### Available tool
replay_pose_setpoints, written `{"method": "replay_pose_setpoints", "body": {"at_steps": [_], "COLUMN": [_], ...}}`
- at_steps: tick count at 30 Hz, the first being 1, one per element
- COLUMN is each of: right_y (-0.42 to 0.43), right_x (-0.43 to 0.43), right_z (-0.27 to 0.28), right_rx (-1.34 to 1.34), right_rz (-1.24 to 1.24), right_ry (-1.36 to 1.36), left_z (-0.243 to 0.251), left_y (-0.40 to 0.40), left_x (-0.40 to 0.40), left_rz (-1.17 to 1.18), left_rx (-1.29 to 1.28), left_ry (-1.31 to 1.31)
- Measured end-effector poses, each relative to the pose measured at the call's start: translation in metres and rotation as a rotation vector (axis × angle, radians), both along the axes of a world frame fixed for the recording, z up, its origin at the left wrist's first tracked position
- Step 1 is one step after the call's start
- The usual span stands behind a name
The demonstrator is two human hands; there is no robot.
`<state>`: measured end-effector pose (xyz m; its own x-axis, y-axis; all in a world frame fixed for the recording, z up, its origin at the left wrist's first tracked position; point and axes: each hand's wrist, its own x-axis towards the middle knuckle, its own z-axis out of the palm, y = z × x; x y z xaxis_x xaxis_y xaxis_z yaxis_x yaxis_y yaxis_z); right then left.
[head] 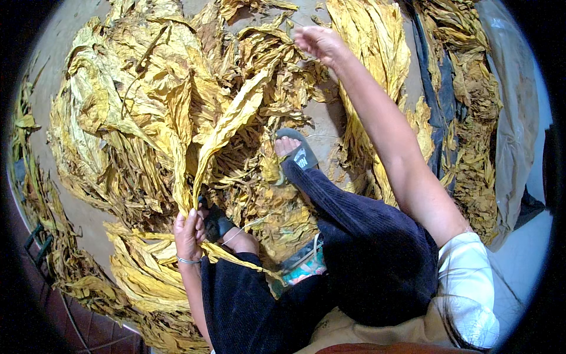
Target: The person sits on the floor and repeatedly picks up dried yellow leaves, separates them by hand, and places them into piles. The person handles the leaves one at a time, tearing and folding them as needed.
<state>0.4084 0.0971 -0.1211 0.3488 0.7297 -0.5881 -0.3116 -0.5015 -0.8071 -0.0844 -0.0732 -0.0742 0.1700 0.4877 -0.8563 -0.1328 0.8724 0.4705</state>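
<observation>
Pinched at their stem ends, several dried yellow leaves (234, 121) fan upward out of my left hand (190, 232), which wears a thin metal bangle. They look like cured tobacco leaves. Another yellow leaf strip trails from that hand across my lap. My right hand (319, 44) is raised at the upper middle, fingers curled, over loose crumpled leaves; whether something small is between its fingers cannot be told. A large pile of yellow leaves (146, 88) lies at left, beyond my left hand. Long flat leaves (376, 44) lie beside my right forearm.
My sandalled foot (288, 146) rests among leaf scraps. More yellow leaves (141, 278) lie at lower left. Brown leaves (473, 124) line the right side, beside dark cloth (431, 101) and a translucent plastic sheet (515, 110). Thin string lies near both feet.
</observation>
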Motion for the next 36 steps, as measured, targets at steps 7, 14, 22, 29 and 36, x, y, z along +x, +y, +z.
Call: {"method": "replay_pose_setpoints", "body": {"at_steps": [7, 14, 22, 29, 36], "right_y": [-0.019, -0.007, 0.006, 0.014, 0.019], "right_x": [-0.067, -0.049, -0.018, -0.021, -0.016], "right_z": [-0.025, -0.024, -0.020, -0.016, -0.016], "right_rx": [-0.360, -0.101, 0.007, 0.091, 0.173], "right_rz": [0.167, -0.063, -0.251, -0.303, -0.077], "right_ry": [-0.188, -0.197, 0.380, 0.516, 0.233], "left_z": [0.002, 0.000, -0.001, 0.000, -0.008], "left_y": [0.002, -0.001, 0.004, 0.004, 0.000], "left_x": [-0.002, -0.010, -0.001, -0.003, -0.010], "left_rz": [-0.009, -0.036, -0.086, -0.136, -0.148], "left_rx": [-0.026, -0.018, -0.052, -0.060, -0.087], "left_ry": [0.007, 0.005, -0.013, 0.014, -0.031]}}
